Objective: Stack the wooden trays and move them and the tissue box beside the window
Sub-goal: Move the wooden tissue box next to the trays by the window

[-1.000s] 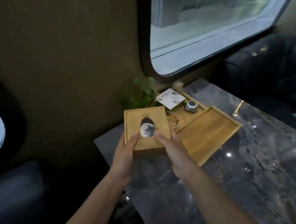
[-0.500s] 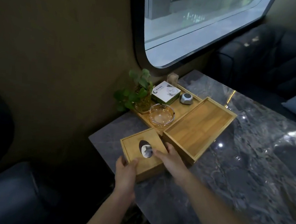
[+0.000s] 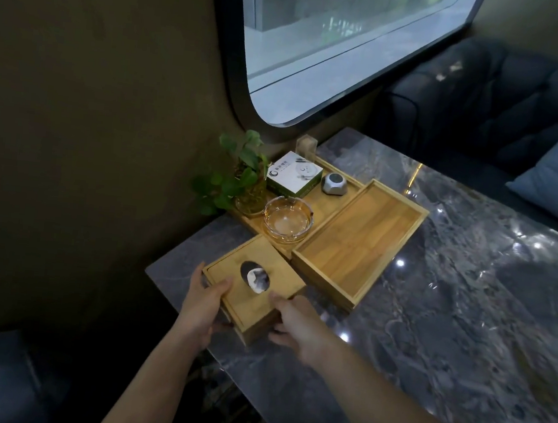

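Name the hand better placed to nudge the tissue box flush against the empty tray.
Left. The left hand sits on the tissue box's outer near corner, away from the empty tray, so pushing likely drives the box toward it. The right hand is at the tray-side corner.

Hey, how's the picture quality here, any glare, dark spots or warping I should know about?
Head view: daylight comes only through the window; the wall and lower left are nearly black; small bright glints dot the marble table; the wide angle bows the window frame; the tissue box and both hands stay sharp.
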